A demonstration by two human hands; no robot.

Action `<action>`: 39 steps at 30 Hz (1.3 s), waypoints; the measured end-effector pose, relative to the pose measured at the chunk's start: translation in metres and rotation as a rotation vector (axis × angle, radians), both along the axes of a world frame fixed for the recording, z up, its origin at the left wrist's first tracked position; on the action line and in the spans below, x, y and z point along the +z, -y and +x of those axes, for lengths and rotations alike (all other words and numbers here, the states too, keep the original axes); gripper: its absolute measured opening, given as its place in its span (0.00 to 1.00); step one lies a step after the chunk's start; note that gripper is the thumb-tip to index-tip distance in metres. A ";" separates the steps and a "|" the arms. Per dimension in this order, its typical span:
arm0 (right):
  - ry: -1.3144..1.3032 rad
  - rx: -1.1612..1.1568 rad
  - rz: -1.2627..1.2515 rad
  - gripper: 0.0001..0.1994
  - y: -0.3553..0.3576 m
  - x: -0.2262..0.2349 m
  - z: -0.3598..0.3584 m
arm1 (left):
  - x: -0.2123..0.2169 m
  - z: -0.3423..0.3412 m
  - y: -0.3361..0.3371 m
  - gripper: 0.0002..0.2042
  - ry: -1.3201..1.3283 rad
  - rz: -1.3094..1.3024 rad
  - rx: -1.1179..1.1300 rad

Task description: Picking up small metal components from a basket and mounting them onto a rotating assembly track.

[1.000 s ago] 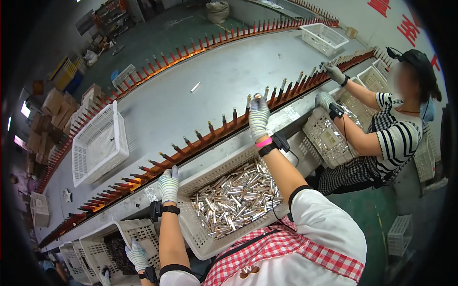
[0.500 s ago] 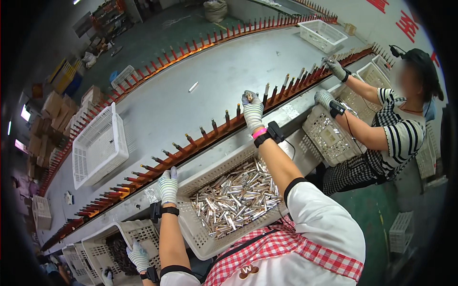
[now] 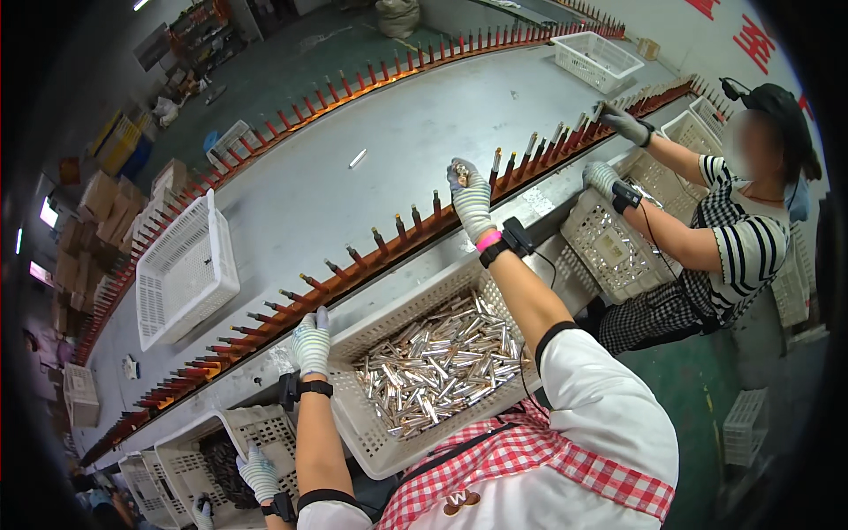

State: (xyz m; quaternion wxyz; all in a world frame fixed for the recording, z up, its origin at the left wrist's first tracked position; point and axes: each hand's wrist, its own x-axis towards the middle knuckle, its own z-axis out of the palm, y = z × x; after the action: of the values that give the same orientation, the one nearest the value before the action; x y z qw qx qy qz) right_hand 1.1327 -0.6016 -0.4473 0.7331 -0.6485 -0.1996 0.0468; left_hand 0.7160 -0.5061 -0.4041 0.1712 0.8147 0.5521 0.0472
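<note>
My right hand [image 3: 472,196], in a striped glove, is raised over the near rail of upright red pins [image 3: 378,240]. Its fingers are curled around several short silvery metal tubes [image 3: 461,170], whose ends show near the fingertips. Just to its right, a pin carries a silvery tube [image 3: 496,162]. My left hand [image 3: 311,344], gloved the same way, lies on the metal ledge beside the rail, fingers stretched forward and nothing visible in it. Between my forearms, a white basket [image 3: 352,446] holds a heap of loose silvery tubes [image 3: 442,367].
A co-worker [image 3: 751,203] at the right reaches to the same rail beside another basket [image 3: 579,234] of tubes. At lower left, another person's gloved hand [image 3: 259,474] rests by white baskets [image 3: 231,424]. A white crate [image 3: 190,274] and a single tube [image 3: 357,159] lie on the grey table.
The pins along the near rail have shifted slightly. My right hand has moved a little to the right, still holding the tubes. My left hand stays in place.
</note>
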 end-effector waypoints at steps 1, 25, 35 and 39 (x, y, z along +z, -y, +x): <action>-0.148 0.119 0.363 0.14 -0.004 0.017 -0.008 | 0.000 -0.001 0.000 0.28 -0.024 -0.054 0.033; 0.014 0.083 0.289 0.11 0.000 0.039 -0.042 | -0.011 -0.019 -0.002 0.25 -0.009 0.065 0.038; -0.138 -0.095 0.103 0.12 -0.002 0.006 -0.009 | -0.023 -0.009 -0.006 0.26 -0.025 0.063 0.027; -0.109 -0.295 0.523 0.08 0.018 0.032 0.003 | -0.012 -0.014 -0.003 0.26 0.001 0.051 0.035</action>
State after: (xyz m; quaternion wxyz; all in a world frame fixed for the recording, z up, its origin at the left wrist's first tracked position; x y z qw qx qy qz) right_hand 1.1353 -0.6199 -0.4157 0.8837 -0.4562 -0.0688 -0.0785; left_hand 0.7019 -0.5035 -0.4164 0.1496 0.8089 0.5648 0.0648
